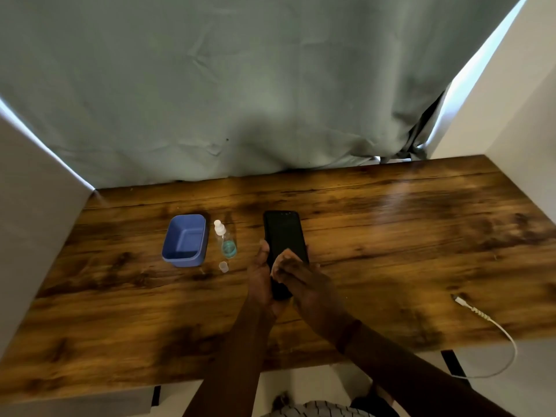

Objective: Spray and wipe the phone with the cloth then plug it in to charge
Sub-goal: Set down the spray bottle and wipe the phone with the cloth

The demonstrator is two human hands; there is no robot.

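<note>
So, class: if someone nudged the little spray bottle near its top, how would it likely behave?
The spray bottle looks tall, narrow and upright, so it may tip. Only a little blue liquid shows low down, so it's probably light and might slide.

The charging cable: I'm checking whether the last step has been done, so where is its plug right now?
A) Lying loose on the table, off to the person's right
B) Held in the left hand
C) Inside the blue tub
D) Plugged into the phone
A: the charging cable ends bare on the table, well apart from the phone.
</note>
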